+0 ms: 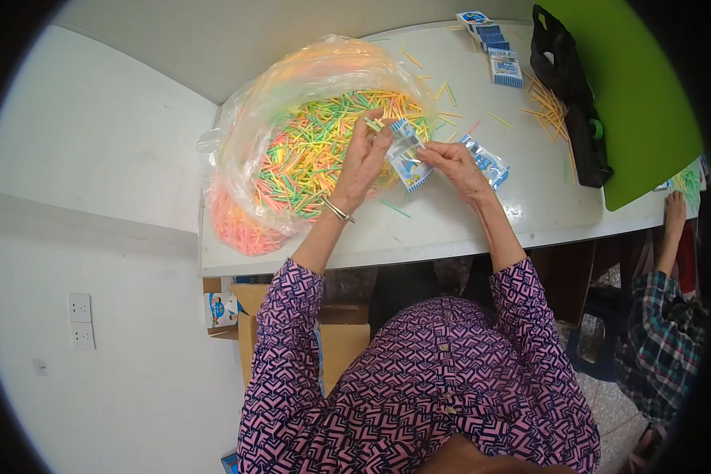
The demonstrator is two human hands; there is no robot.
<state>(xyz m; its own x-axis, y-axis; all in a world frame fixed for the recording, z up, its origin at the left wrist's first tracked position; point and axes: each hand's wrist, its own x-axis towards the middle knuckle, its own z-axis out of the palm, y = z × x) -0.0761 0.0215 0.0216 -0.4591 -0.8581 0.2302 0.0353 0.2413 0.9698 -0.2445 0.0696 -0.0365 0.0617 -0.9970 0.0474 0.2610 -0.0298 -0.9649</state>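
In front of me, a small blue-and-white plastic packet [408, 167] is tilted between my two hands. My right hand [458, 171] pinches its right side. My left hand [360, 162], wearing a bangle, is closed on a few thin pastel sticks [374, 125] beside the packet's top edge; its thumb is close to the packet, and whether it touches cannot be made out. Behind my left hand, a large clear plastic bag [237, 134] lies open, heaped with pink, yellow, green and orange sticks [316, 150]. Another blue-and-white packet [486, 162] lies on the table just beyond my right hand.
Stacked packets [504, 67] stand at the table's [355, 245] far side. Loose orange sticks [547, 110] lie beside a black bag [561, 63] and a green divider [648, 95]. A co-worker's hand [675, 207] rests at far right. Cardboard boxes [344, 344] sit below the table.
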